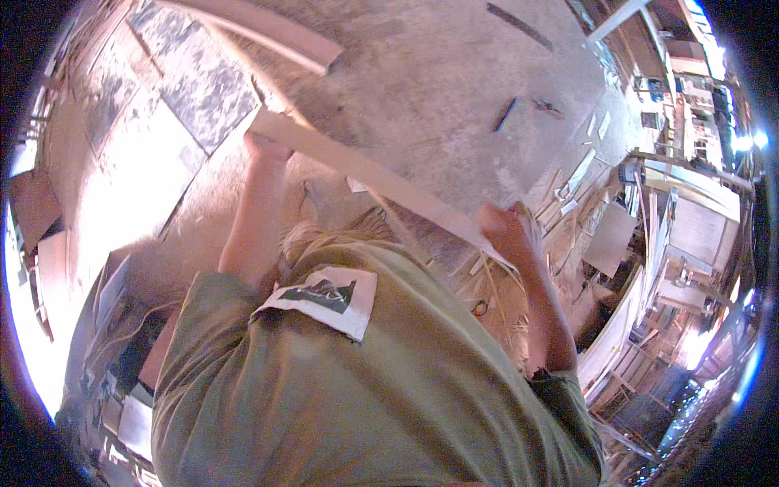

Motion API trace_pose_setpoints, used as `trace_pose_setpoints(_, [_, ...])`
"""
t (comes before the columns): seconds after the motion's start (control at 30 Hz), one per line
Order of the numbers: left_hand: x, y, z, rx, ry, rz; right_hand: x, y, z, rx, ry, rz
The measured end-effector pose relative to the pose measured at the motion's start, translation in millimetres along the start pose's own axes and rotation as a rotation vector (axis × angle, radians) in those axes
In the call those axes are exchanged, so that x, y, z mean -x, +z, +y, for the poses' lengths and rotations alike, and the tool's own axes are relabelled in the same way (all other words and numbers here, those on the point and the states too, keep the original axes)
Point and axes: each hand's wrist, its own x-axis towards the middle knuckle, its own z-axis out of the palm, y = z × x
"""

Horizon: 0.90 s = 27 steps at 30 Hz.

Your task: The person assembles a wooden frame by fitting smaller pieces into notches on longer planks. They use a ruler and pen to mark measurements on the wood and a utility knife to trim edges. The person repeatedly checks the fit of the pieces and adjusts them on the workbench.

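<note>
A long, flat wooden board (381, 177) crosses in front of my body, slanting from upper left down to the right. My left hand (269, 148) is closed at its far left end, with the fingers partly hidden behind the wood. Near the other end, my right hand (507, 229) is closed against the board's edge, its fingers curled and slightly blurred. Both forearms reach forward from short green sleeves.
Another wooden plank (276, 39) lies ahead at the upper left. A dark strip (519, 26) and a thin dark stick (505, 114) rest on the dusty floor. Wood offcuts (560, 195) and a brown panel (610, 239) are at my right. Strong light falls on the left.
</note>
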Motion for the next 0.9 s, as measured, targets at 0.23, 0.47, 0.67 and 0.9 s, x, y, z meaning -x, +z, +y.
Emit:
trace_pose_setpoints(0.23, [25, 31, 56, 0.412, -0.21, 0.148, -35, 26, 13, -0.265, -0.162, 0.432])
trace_pose_setpoints(0.47, [46, 2, 74, 0.432, -0.129, 0.096, -11, 108, 12, -0.455, -0.258, 0.117])
trace_pose_setpoints(0.67, [141, 127, 110, 0.358, -0.219, 0.2, -4, 110, 67, -0.519, -0.258, 0.129])
trace_pose_setpoints(0.9, [189, 148, 112, 0.271, -0.367, -0.102, 39, 9, 221, -0.624, -0.015, 0.264])
